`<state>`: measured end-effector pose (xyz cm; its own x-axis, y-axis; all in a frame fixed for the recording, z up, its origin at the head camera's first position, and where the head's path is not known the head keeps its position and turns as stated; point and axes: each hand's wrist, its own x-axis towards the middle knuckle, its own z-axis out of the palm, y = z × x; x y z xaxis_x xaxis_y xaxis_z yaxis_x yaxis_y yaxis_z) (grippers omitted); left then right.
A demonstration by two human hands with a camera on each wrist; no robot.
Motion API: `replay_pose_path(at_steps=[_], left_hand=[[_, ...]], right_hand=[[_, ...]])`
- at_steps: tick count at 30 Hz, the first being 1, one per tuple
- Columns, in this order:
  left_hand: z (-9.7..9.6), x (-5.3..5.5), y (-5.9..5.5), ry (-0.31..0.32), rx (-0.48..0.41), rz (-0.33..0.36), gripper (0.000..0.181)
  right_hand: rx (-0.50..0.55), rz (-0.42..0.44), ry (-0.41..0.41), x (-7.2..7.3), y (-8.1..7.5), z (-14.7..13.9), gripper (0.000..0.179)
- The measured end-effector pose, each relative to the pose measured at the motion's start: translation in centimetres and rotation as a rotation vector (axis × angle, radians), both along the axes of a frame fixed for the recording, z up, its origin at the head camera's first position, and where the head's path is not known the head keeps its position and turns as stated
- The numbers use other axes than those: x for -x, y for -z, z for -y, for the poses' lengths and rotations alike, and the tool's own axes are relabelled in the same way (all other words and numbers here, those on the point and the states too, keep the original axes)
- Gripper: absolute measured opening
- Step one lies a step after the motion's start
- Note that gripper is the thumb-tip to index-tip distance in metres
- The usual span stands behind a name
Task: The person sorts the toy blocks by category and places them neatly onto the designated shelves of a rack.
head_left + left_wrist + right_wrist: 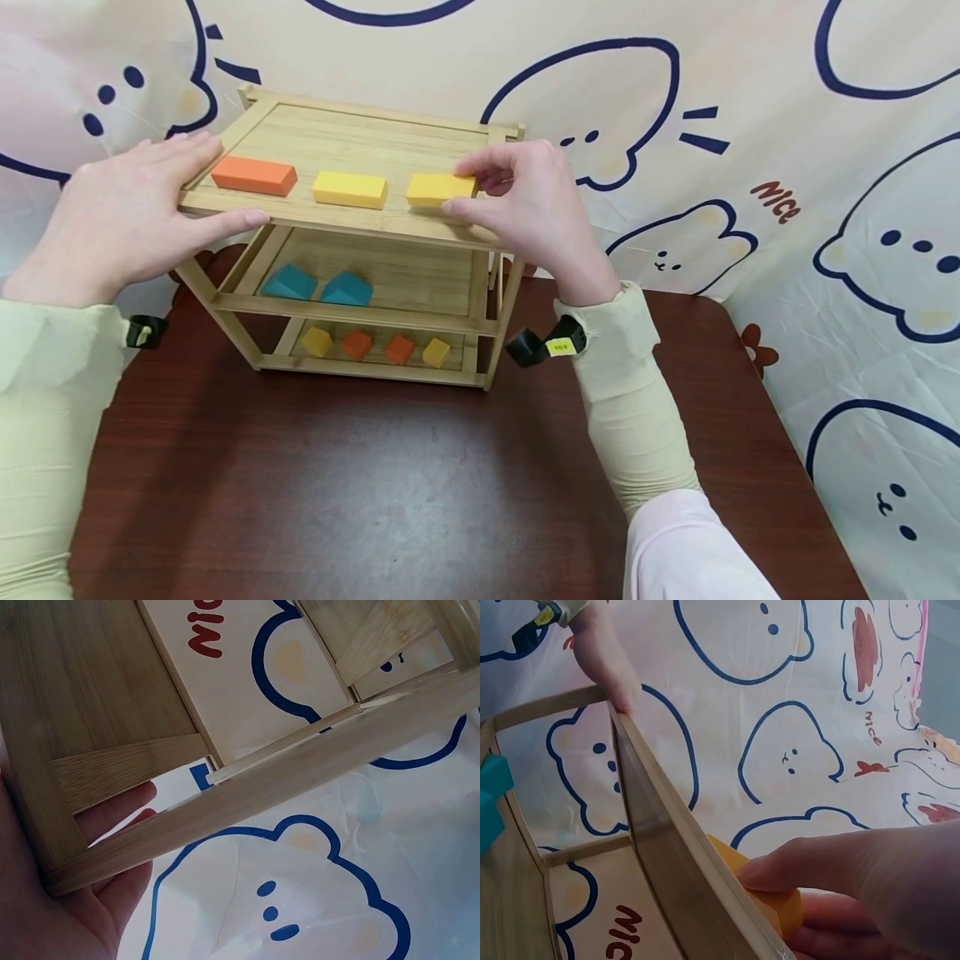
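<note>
On the top shelf of a small wooden rack (337,137), my right hand (536,196) pinches a yellow rectangular block (437,190) at its right end, thumb in front and fingers behind. The same block (780,904) shows between thumb and fingers in the right wrist view. To its left lie another yellow block (349,190) and an orange block (255,176), in a row along the front edge. My left hand (138,208) rests on the rack's left front corner, fingers extended and thumb along the edge beside the orange block.
Two blue house-shaped blocks (347,289) sit on the middle shelf. Several small yellow and orange cubes (357,344) line the bottom shelf. The rack stands on a dark brown table (360,475), with a cartoon-printed cloth (750,75) behind and to the right.
</note>
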<state>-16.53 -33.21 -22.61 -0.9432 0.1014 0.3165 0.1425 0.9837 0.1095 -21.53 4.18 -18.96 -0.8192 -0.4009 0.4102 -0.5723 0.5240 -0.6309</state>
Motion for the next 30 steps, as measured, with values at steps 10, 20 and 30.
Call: replay_pose_path(at_steps=[10, 20, 30], left_hand=[[0.08, -0.01, 0.0, 0.005, 0.001, -0.013, 0.095], [-0.06, -0.09, -0.01, 0.001, -0.001, -0.009, 0.094], [-0.14, -0.02, -0.05, -0.004, -0.003, -0.003, 0.094]], right_hand=[[-0.122, 0.018, 0.036, 0.42, -0.19, 0.17, 0.028], [-0.179, 0.036, 0.051, 0.71, 0.02, 0.4, 0.029], [-0.152, 0.005, 0.058, 0.38, 0.04, 0.12, 0.035]])
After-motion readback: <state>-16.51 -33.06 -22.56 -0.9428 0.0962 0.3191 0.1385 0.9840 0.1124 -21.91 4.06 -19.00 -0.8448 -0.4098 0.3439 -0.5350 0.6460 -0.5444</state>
